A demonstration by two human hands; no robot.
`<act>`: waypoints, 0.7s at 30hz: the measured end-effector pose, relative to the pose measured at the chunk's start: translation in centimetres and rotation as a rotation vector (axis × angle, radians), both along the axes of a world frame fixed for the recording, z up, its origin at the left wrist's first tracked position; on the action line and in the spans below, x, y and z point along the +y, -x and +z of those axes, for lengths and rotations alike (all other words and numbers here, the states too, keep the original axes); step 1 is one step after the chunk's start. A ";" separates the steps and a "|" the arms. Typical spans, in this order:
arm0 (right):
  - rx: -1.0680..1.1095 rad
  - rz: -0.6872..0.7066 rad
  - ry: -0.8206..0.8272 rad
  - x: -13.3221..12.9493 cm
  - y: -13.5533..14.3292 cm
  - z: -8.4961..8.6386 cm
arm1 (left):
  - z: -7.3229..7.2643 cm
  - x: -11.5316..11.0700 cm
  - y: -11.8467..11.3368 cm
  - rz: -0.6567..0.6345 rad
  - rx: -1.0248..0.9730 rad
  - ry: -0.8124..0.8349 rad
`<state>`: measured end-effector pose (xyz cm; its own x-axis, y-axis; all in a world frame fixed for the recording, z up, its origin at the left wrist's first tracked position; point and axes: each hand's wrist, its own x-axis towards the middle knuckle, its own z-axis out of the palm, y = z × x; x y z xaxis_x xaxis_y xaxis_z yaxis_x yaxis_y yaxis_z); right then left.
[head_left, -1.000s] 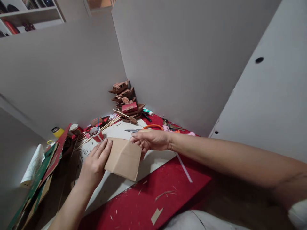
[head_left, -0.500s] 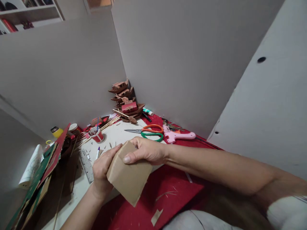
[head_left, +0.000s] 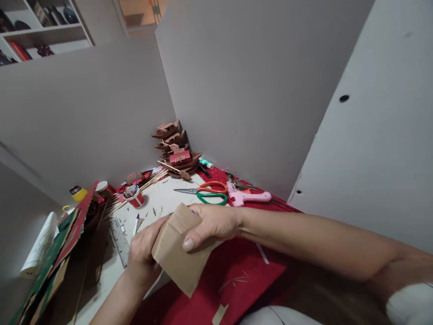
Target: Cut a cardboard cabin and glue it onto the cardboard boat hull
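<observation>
"What's nearest to you?"

"On my head feed, a pale scrap (head_left: 220, 314) by the near edge of the table (head_left: 250, 289). Just beyond, the cardboard piece (head_left: 184, 266) is held slanting over that side; whether it touches the table, I can't tell."

"And the fingers?"

"I see the right hand (head_left: 216, 223) clamped on it, thumb on the upper face, the other fingers mostly behind. The left hand (head_left: 145, 247) is curled around its bent left side, fingertips hidden from me."

"Anything changed?"

"A second ago the left fingers lay over the piece's left side and the right ones pinched its far corner. Now both hands grip closer in, so I judge the fold is under firmer control."

"Farther off?"

"Toward the left edge I have a ruler (head_left: 119, 241) and a pen (head_left: 136, 224); toward the right edge, scissors (head_left: 199, 191) and, just beside them, a pink glue gun (head_left: 248, 197). A red-and-white cup (head_left: 135, 199) stands toward the far left, and model boats (head_left: 180, 158) are stacked in the far corner."
</observation>
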<state>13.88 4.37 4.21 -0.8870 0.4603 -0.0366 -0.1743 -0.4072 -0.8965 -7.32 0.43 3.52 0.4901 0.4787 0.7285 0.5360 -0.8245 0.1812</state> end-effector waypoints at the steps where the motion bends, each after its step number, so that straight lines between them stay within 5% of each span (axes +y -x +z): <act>1: 0.018 -0.023 -0.033 0.1 0.1 0.1 | 0.3 -0.3 -0.7 -0.008 -0.097 0.148; 4: 0.058 -0.087 -0.118 0.7 0.3 0.5 | 1.1 -0.5 -2.0 -0.041 -0.292 0.643; 6: 0.069 -0.106 -0.141 1.1 0.3 0.7 | 1.5 -0.1 -2.2 -0.065 -0.331 0.789; 14: 0.054 -0.218 -0.274 3.0 0.5 1.1 | 2.2 2.3 -1.2 0.087 -0.231 0.569; 21: -0.181 -0.188 -0.464 6.2 -0.7 -0.6 | 0.5 5.3 1.7 0.216 -0.089 0.372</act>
<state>14.60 10.53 3.63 -0.7864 0.6145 0.0640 -0.0320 0.0630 -0.9975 -8.98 5.72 4.02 0.2928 0.8012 0.5219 0.6577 -0.5649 0.4983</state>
